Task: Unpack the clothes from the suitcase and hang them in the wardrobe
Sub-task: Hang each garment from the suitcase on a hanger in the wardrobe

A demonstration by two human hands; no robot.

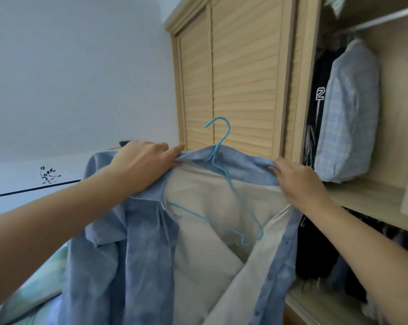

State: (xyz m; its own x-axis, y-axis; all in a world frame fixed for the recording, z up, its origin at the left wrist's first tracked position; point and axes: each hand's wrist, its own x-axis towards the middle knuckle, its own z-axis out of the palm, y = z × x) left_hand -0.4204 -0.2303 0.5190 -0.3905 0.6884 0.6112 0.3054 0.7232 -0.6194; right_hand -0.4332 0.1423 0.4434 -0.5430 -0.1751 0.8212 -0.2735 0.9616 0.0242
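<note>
Two things mattered for this step, judging by the wardrobe (245, 66) standing open at right: seating both shoulders of the blue shirt (137, 242) squarely on the blue hanger (221, 160), and keeping its hook free for the rail (374, 19). The shirt hung between the hands in front of the louvred doors, hanger inside its open front. Left hand (142, 165) pinched the collar's left end, right hand (296, 181) its right end.
</note>
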